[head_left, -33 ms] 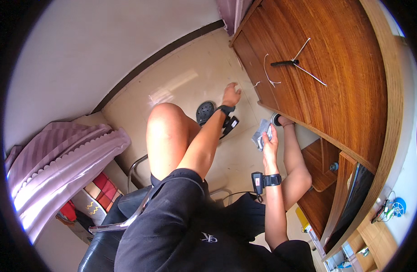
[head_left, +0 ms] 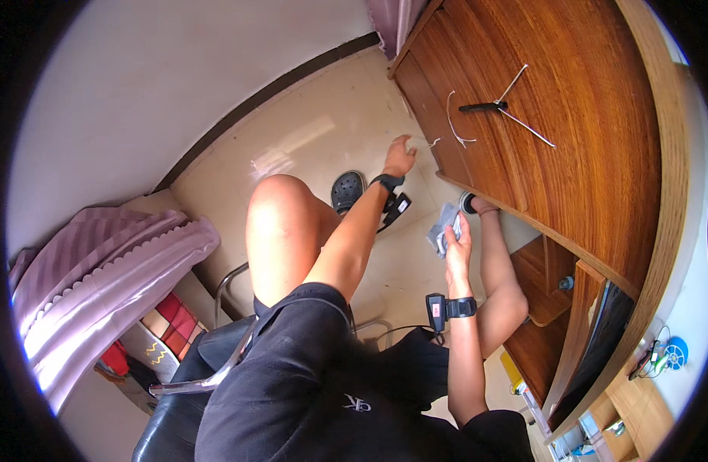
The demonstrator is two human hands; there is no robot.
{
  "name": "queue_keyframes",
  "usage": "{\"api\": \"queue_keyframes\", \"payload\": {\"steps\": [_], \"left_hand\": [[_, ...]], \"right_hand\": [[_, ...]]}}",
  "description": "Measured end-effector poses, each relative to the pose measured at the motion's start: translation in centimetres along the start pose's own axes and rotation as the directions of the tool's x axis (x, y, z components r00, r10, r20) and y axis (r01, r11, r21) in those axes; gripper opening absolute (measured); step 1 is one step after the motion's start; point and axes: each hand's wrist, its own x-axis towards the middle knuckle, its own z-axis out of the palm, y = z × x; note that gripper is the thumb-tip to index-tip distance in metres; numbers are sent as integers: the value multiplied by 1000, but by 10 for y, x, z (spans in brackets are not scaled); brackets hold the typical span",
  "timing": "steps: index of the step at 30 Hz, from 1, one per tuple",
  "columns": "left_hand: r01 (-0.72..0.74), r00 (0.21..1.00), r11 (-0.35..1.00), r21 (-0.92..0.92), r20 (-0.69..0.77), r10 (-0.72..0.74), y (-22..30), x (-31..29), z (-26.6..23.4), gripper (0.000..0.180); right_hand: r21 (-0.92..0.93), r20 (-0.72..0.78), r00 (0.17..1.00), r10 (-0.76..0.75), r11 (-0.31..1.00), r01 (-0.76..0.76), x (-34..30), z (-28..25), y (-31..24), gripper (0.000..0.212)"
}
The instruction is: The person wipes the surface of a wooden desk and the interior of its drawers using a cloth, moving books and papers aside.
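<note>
My left hand (head_left: 401, 159) is stretched forward, its fingers drawn together at the left edge of the brown desk. A pale blurred strip (head_left: 421, 143) runs from its fingertips to a short white cord (head_left: 436, 142) on the desk edge; exactly what the fingers grip is hard to make out. Down by my lap, my right hand (head_left: 459, 252) is closed round a crumpled, see-through plastic bag (head_left: 440, 223) with something whitish in it. On the desktop (head_left: 577, 69) lie a curved white cord (head_left: 452, 115) and a black stick-like piece (head_left: 481, 107) with two white cords spreading from it.
I sit on a black chair (head_left: 169, 416) with a metal armrest. The desk's open lower compartment (head_left: 531, 266) is beside my right leg. A dark clog (head_left: 348, 189) is on the tiled floor. Lilac curtains (head_left: 100, 285) hang at the left, and a small blue fan (head_left: 676, 353) stands at far right.
My left hand has moved slightly forward and right to the desk edge; the pale strip now shows at its fingertips. My right hand still holds the plastic bag, almost unmoved.
</note>
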Motion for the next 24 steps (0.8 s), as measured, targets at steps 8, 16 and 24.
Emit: {"api": "queue_keyframes", "payload": {"steps": [8,16,24], "left_hand": [[450,841,879,158,256,-477,75,24,74,45],[811,582,463,-357,420,-696,57,39,75,65],[733,491,131,-668,386,-781,71,20,100,22]], "right_hand": [[51,-58,994,93,995,-90,0,-36,23,43],[95,-18,991,130,987,-128,-1,-38,22,44],[62,-77,992,104,993,-99,-9,-40,12,44]]}}
